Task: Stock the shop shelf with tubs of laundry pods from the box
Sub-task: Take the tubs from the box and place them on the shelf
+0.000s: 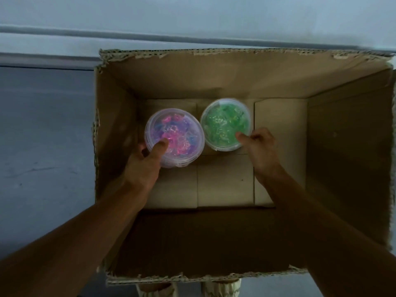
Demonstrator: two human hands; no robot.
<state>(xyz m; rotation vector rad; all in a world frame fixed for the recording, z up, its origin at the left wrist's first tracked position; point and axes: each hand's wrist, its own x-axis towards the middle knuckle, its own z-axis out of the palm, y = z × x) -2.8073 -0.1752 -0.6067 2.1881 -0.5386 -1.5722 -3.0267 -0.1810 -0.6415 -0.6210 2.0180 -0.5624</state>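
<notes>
Two hands in box (214, 78), left (143, 166) grips pink tub (182, 133), right (260, 148) grips green tub (222, 121), fingers hidden.

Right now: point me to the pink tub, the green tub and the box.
pink tub (177, 133), head view, on the clear lid past the left thumb.
green tub (222, 123), head view, middle of its clear lid.
box (214, 82), head view, inner face of the far wall.
</notes>
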